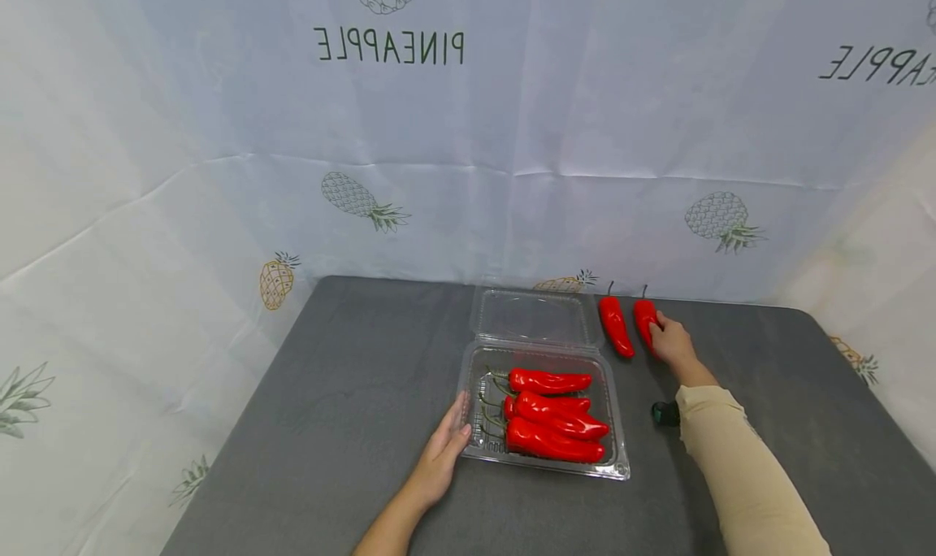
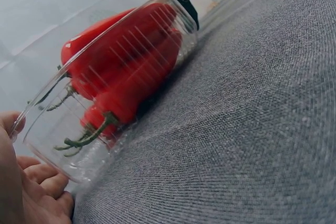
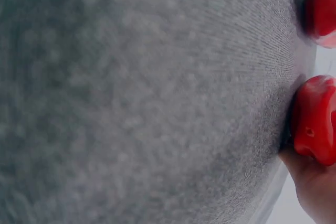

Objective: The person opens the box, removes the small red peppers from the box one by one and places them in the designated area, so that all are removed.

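A clear plastic clamshell container (image 1: 617, 450) lies on the grey table with its lid (image 1: 537, 316) folded back. Several red peppers (image 1: 552, 440) with green stems lie inside, stems toward the left. At the container's left side, my left hand (image 1: 437, 454) holds the rim, thumb on top and fingers lower against the wall in the left wrist view. Beyond the container to the right, my right hand (image 1: 674, 346) grips a red pepper (image 1: 643, 316) that lies on the table. Another red pepper (image 1: 616, 327) lies just left of it, beside the lid.
A dark strap (image 1: 664, 414) is at the right sleeve's wrist. Behind the table (image 1: 351, 377) hangs a pale cloth (image 1: 512, 117) printed with pineapples, which also covers both sides. The table's back edge runs close behind the lid and the two outside peppers.
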Action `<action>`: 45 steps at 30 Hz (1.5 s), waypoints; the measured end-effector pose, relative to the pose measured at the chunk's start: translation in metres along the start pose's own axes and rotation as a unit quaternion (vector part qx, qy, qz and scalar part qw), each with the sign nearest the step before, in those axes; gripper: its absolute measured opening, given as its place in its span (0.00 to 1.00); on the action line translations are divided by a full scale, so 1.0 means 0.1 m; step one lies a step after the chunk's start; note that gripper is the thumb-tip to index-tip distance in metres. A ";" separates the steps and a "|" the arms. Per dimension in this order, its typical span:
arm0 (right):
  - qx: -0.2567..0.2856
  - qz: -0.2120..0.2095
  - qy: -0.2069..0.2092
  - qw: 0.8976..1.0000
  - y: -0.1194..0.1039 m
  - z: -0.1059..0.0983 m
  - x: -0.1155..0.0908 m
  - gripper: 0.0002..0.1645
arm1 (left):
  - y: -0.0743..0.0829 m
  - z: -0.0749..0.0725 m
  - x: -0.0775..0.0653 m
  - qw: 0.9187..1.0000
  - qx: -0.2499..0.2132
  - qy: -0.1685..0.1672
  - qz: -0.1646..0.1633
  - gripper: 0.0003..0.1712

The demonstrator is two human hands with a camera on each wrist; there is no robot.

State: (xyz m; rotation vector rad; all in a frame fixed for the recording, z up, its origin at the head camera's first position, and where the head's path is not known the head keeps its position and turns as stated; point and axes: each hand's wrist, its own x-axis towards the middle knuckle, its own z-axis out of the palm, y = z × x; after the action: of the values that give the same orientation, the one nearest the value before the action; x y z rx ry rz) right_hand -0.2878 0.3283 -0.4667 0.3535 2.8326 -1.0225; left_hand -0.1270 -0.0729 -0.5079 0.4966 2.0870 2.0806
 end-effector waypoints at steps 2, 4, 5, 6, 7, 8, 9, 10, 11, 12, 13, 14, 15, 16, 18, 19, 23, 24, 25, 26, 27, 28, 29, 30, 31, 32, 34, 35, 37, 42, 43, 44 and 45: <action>0.004 -0.003 0.000 1.000 0.01 -0.01 -0.01 0.32 | 0.00 0.00 0.00 1.000 -0.002 0.000 -0.001 0.32; 0.015 -0.002 -0.001 1.000 0.02 -0.02 -0.02 0.33 | -0.01 0.00 0.01 1.000 -0.003 -0.001 0.000 0.32; 0.022 -0.003 -0.002 1.000 0.02 -0.03 -0.03 0.34 | -0.01 0.00 0.01 1.000 -0.003 -0.001 0.001 0.32; 0.028 -0.004 -0.004 1.000 0.02 -0.04 -0.04 0.35 | -0.01 0.00 0.01 1.000 -0.004 0.000 0.001 0.32; 0.033 -0.006 -0.004 0.999 0.02 -0.06 -0.05 0.35 | -0.01 0.00 0.01 1.000 -0.004 0.000 0.002 0.32; 0.036 -0.008 -0.006 0.999 0.02 -0.07 -0.06 0.36 | -0.02 0.00 0.01 1.000 -0.004 0.000 0.003 0.32; 0.040 -0.010 -0.006 0.999 0.01 -0.08 -0.06 0.37 | -0.02 0.01 0.01 1.000 -0.005 0.000 0.003 0.32; 0.044 -0.013 -0.006 0.999 0.00 -0.10 -0.07 0.38 | -0.02 0.01 0.01 1.000 -0.005 0.000 0.003 0.32; 0.046 -0.015 -0.006 0.999 -0.01 -0.11 -0.07 0.39 | -0.02 0.01 0.01 1.000 -0.005 0.000 0.003 0.32; 0.049 -0.015 -0.007 0.999 -0.02 -0.12 -0.08 0.40 | -0.02 0.00 0.01 1.000 -0.005 0.000 0.003 0.32; 0.053 -0.016 -0.006 0.998 -0.03 -0.13 -0.08 0.40 | -0.03 0.00 0.01 1.000 -0.006 0.000 0.003 0.32; 0.057 -0.016 -0.006 0.998 -0.05 -0.14 -0.08 0.41 | -0.03 0.00 0.01 1.000 -0.006 0.000 0.003 0.32; 0.059 -0.015 -0.006 0.998 -0.06 -0.14 -0.09 0.42 | -0.03 0.00 0.02 1.000 -0.007 0.000 0.003 0.32; 0.058 -0.016 -0.005 0.998 -0.08 -0.15 -0.09 0.42 | -0.03 0.00 0.01 1.000 -0.007 0.000 0.004 0.32; 0.052 -0.018 -0.007 0.998 -0.11 -0.16 -0.11 0.43 | -0.03 0.00 0.01 1.000 -0.009 0.001 0.004 0.32; 0.047 -0.020 -0.006 0.999 -0.13 -0.16 -0.11 0.44 | -0.03 0.00 0.01 1.000 -0.009 0.001 0.004 0.32; 0.031 -0.031 -0.007 0.999 -0.19 -0.17 -0.15 0.46 | -0.03 0.00 0.01 1.000 -0.008 0.001 0.003 0.32; 0.030 -0.033 -0.007 0.999 -0.20 -0.17 -0.16 0.47 | -0.03 0.00 0.01 1.000 -0.007 0.001 0.002 0.32; 0.030 -0.034 -0.006 0.999 -0.21 -0.17 -0.17 0.47 | -0.03 0.00 0.01 1.000 -0.006 0.001 0.002 0.32; 0.033 -0.037 -0.006 0.999 -0.22 -0.17 -0.18 0.48 | -0.03 0.00 0.01 1.000 -0.006 0.001 0.002 0.32; 0.035 -0.038 -0.006 0.999 -0.23 -0.16 -0.19 0.48 | -0.02 0.00 0.01 1.000 -0.005 0.001 0.002 0.32; 0.038 -0.040 -0.006 0.998 -0.24 -0.16 -0.20 0.48 | -0.02 0.00 0.01 1.000 -0.006 0.002 0.002 0.32; 0.043 -0.041 -0.008 0.998 -0.25 -0.16 -0.22 0.48 | -0.02 0.00 0.01 1.000 -0.006 0.002 0.002 0.32; 0.047 -0.043 -0.009 0.998 -0.26 -0.16 -0.23 0.48 | -0.02 0.00 0.01 1.000 -0.006 0.002 0.002 0.32; 0.048 -0.047 -0.010 0.998 -0.28 -0.15 -0.25 0.47 | -0.02 0.00 0.01 1.000 -0.006 0.002 0.002 0.32; 0.047 -0.051 -0.011 0.998 -0.29 -0.15 -0.26 0.47 | -0.02 0.00 0.01 1.000 -0.006 0.002 0.003 0.32; 0.047 -0.058 -0.016 0.997 -0.33 -0.14 -0.29 0.47 | -0.01 0.00 0.02 1.000 -0.006 0.001 0.003 0.32; 0.046 -0.061 -0.018 0.997 -0.35 -0.14 -0.31 0.47 | -0.01 0.00 0.02 1.000 -0.005 0.001 0.003 0.32; 0.044 -0.070 -0.021 0.996 -0.39 -0.13 -0.34 0.47 | -0.01 0.00 0.02 1.000 -0.005 0.001 0.003 0.32; 0.057 -0.095 -0.046 0.993 -0.50 -0.12 -0.44 0.47 | -0.01 0.00 0.01 1.000 -0.005 0.001 0.005 0.32; 0.060 -0.099 -0.052 0.992 -0.52 -0.12 -0.46 0.47 | -0.01 0.00 0.01 1.000 -0.005 0.001 0.005 0.32; 0.063 -0.103 -0.058 0.991 -0.53 -0.12 -0.49 0.47 | -0.01 0.00 0.01 1.000 -0.005 0.000 0.006 0.32; 0.065 -0.107 -0.060 0.990 -0.55 -0.12 -0.51 0.47 | -0.01 0.00 0.01 1.000 -0.006 -0.001 0.007 0.33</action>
State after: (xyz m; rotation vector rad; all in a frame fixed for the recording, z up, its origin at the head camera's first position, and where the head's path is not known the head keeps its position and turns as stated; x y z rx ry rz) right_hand -0.2527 0.2861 -0.4143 -0.0049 2.7464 -1.2268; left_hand -0.1282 -0.0727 -0.5091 0.5135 2.0751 2.0987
